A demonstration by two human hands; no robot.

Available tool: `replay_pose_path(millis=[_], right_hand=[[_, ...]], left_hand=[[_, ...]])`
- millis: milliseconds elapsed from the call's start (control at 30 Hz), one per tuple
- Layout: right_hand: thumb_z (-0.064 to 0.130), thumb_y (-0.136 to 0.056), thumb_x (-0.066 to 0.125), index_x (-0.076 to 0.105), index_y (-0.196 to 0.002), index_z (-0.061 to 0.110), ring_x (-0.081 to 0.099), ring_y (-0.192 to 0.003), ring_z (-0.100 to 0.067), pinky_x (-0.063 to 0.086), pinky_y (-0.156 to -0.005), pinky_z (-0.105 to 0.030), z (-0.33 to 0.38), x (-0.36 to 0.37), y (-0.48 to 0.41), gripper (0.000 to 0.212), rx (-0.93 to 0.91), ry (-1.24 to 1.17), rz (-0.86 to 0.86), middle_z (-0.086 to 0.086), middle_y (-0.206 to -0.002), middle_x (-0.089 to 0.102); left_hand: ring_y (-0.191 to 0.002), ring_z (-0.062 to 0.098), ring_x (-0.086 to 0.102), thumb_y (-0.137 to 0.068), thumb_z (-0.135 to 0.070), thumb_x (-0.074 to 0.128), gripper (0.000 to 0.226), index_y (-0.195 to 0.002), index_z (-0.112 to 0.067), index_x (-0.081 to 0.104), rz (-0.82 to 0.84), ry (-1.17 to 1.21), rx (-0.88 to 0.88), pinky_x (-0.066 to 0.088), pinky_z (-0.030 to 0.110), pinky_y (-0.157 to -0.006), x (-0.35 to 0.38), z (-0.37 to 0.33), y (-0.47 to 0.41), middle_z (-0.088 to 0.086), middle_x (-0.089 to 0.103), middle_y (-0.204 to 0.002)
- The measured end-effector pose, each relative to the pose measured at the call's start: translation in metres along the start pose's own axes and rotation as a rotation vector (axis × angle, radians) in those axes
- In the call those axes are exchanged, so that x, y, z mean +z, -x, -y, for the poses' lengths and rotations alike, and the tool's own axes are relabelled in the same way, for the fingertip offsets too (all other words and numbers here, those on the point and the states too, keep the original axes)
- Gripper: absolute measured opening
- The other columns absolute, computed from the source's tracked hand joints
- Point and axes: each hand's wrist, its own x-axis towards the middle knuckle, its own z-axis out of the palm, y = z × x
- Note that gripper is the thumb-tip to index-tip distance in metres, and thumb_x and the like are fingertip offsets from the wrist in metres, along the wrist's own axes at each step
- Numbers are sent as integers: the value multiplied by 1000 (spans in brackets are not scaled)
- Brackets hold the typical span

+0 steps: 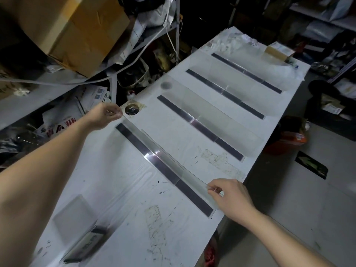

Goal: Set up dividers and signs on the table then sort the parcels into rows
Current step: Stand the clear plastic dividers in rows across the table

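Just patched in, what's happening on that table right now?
A person holds a long clear plastic divider with a black base strip across the white table. The left-hand grip pinches one end at the table's left edge, and the right-hand grip pinches the other at the right edge. Three similar clear dividers stand parallel further along. A clear sign holder sits near left. Pale bagged parcels wait at the far end.
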Motion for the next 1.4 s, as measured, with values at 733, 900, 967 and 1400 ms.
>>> replay_pose_path(millis=[733,900,967,1400], right_hand=[[43,-92,66,69,-105,34,65,-86,4,52,-76,-21,1,-3,0,16,-4,4,48,26,-96,67],[51,-90,68,69,-108,34,66,-89,1,54,-80,-22,0,-7,1,25,2,8,61,25,-97,66],[55,-88,68,69,-110,35,65,-90,1,54,-81,-23,1,-9,1,30,-1,3,66,26,-97,66],[56,-93,57,50,-143,34,50,-127,-9,48,-99,-32,45,-39,-38,54,-187,124,39,14,-138,56]], left_hand=[[-119,31,62,-101,-24,64,14,-114,-23,67,13,-65,-76,50,51,-101,-1,-14,1,12,65,-129],[-120,33,61,-101,-26,62,21,-122,-23,64,14,-62,-100,49,51,-102,-4,-22,4,15,63,-133],[-118,32,62,-100,-28,64,26,-126,-25,61,10,-55,-120,50,50,-102,-7,-24,7,16,62,-133],[-122,34,58,-92,-55,62,68,-149,-23,41,-114,-438,-324,53,46,-93,-28,-53,93,12,59,-138]])
